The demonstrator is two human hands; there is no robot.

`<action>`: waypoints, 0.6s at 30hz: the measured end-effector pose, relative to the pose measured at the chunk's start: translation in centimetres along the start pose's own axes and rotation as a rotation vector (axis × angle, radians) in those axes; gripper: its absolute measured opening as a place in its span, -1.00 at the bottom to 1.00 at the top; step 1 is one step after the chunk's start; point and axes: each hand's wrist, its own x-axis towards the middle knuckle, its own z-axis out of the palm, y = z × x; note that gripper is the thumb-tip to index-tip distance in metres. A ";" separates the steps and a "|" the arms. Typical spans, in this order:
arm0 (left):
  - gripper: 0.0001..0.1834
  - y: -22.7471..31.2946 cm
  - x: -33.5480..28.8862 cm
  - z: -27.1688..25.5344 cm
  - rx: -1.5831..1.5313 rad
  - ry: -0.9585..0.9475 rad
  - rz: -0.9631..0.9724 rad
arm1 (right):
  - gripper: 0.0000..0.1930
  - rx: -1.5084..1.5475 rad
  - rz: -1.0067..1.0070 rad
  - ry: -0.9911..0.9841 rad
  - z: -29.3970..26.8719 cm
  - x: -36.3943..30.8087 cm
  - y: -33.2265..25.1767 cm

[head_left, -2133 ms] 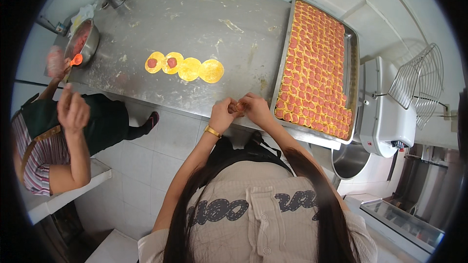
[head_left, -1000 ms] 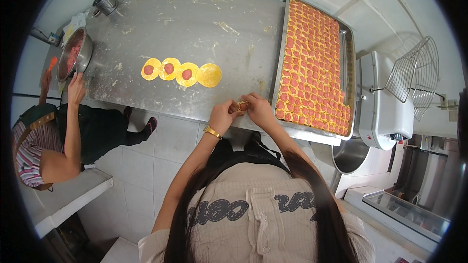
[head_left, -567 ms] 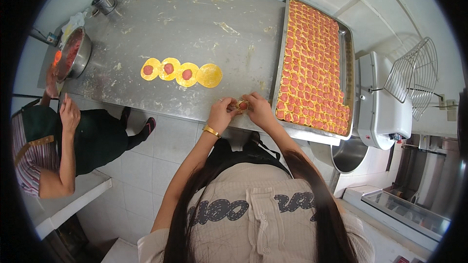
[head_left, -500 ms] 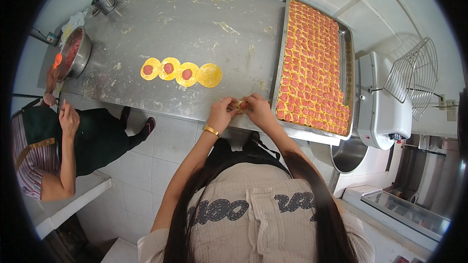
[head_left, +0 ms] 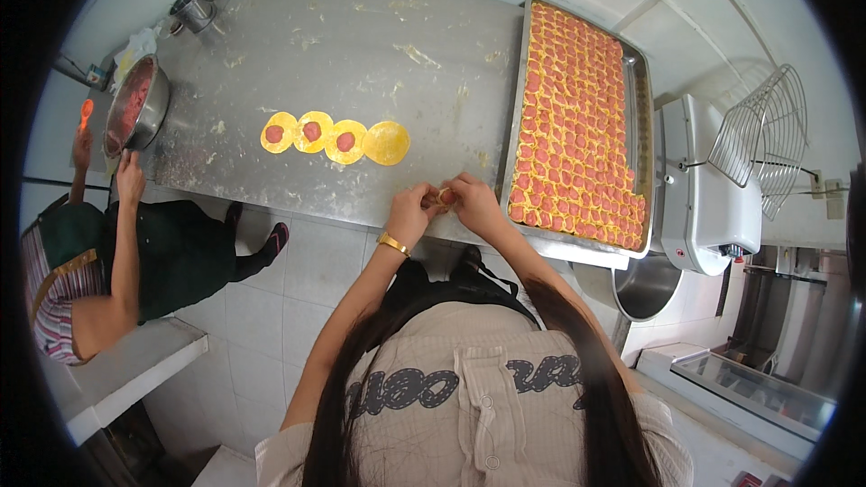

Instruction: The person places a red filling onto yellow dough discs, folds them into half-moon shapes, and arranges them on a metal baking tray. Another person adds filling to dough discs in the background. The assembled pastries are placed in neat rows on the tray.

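Note:
Between the fingertips of my left hand (head_left: pixel 413 213) and my right hand (head_left: pixel 474 202) is a small dumpling (head_left: pixel 444 198), a yellow wrapper gathered around pink filling. Both hands pinch it above the near edge of the steel table (head_left: pixel 343 45). Beyond them lies a row of round yellow wrappers. Three carry a pink lump of filling, such as this one (head_left: pixel 345 142); the rightmost wrapper (head_left: pixel 388 142) is bare. To the right of my hands, a large metal tray (head_left: pixel 646 126) holds tight rows of dumplings with pink tops (head_left: pixel 577 117).
At left, a co-worker (head_left: pixel 81 280) with an orange spoon (head_left: pixel 87 112) stands by a steel bowl (head_left: pixel 153 108) of pink filling. A metal pitcher (head_left: pixel 193 9) stands at the far left corner. A white machine with a wire guard (head_left: pixel 708 180) is right of the tray.
The co-worker's hand has moved up to the bowl's rim, and the orange spoon has shifted left, away from the bowl. My hands keep pinching the dumpling in nearly the same place.

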 end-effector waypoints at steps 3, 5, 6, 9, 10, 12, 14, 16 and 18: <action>-0.75 0.0 -0.2 0.0 0.008 0.038 0.027 | -0.78 -0.023 0.038 -0.022 0.0 -0.3 -0.2; -0.73 0.0 -0.3 0.1 -0.017 -0.004 0.016 | -0.77 0.000 0.033 -0.041 -0.1 -0.3 -0.4; -0.73 -0.1 -0.3 0.1 -0.012 0.002 0.017 | -0.77 0.020 0.052 -0.064 0.0 -0.3 -0.4; -0.74 -0.6 -0.4 -0.1 -0.048 0.024 -0.003 | -0.74 0.005 0.063 -0.074 -0.2 -0.2 -0.5; -0.74 -1.0 -0.4 -0.3 -0.067 0.039 -0.029 | -0.74 -0.012 0.027 -0.076 -0.3 -0.2 -0.5; -0.74 -1.9 -0.5 -1.3 -0.076 0.111 -0.076 | -0.73 -0.041 -0.042 -0.077 -0.2 -0.1 -0.6; -0.74 -3.8 -0.7 -4.1 -0.058 0.243 -0.100 | -0.73 -0.114 -0.061 -0.126 0.0 -0.2 -0.7; -0.77 -6.4 -0.7 -8.1 0.009 0.478 -0.103 | -0.74 -0.152 -0.064 -0.160 0.3 -0.3 -0.9; -0.75 -9.3 -0.4 -12.9 0.127 0.673 -0.165 | -0.74 -0.165 -0.055 -0.155 0.4 -0.4 -0.7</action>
